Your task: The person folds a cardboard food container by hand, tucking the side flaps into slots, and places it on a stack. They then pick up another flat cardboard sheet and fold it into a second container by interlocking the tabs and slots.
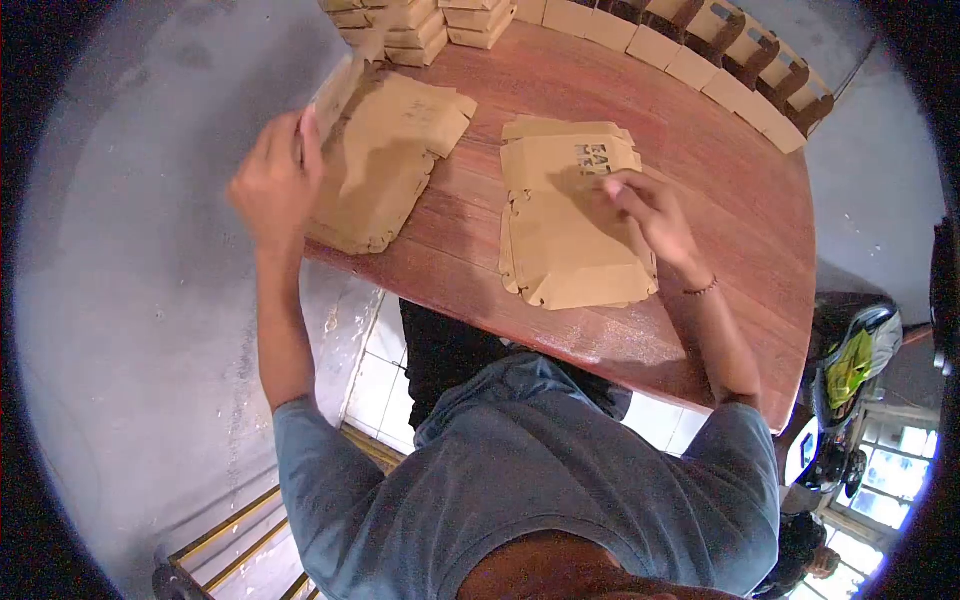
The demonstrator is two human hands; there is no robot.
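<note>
Two bare hands reach over a reddish-brown wooden worktop (740,210). The right hand (655,215), with a dark beaded bracelet (702,288) at its wrist, is poised over the right-hand part of a flat stack of brown cardboard blanks (575,240) with dark block lettering. Most of that stack lies to the left of this hand, its long axis running roughly from the worktop's near edge toward the far edge; the right hand is by far the nearer of the two. Its fingers are curled, thumb and forefinger close together beside the lettering; whether they pinch a sheet, I cannot tell.

The left hand (268,170) is at the worktop's left edge, thumb and fingers gripping a raised brown cardboard panel (338,92), somewhat blurred. Just right of that hand, a second pile of flat brown cardboard (385,165) slants along the left edge, reaching the near left corner. Bare wood separates the two piles.

Stacked folded brown boxes (415,35) stand at the far left corner; upright brown cartons (690,68) line the far edge.
</note>
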